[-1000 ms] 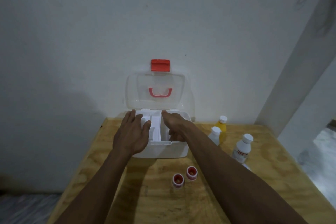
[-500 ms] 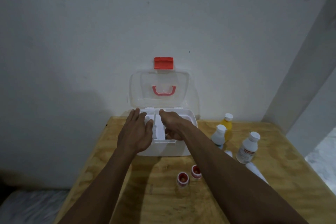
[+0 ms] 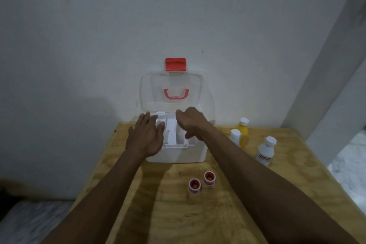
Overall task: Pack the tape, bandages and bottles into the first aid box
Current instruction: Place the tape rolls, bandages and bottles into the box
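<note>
where both hands (image 3: 145, 138) meet, white plastic box (image 3: 178, 154), clear lid (image 3: 174, 91)

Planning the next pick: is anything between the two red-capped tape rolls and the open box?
Nothing visible. The tape rolls stand on bare table just in front of the box, whose lid is up; both hands are over its tray.

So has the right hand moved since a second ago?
Barely. The right hand stays over the first aid box's right compartment, beside the white tray.
</note>
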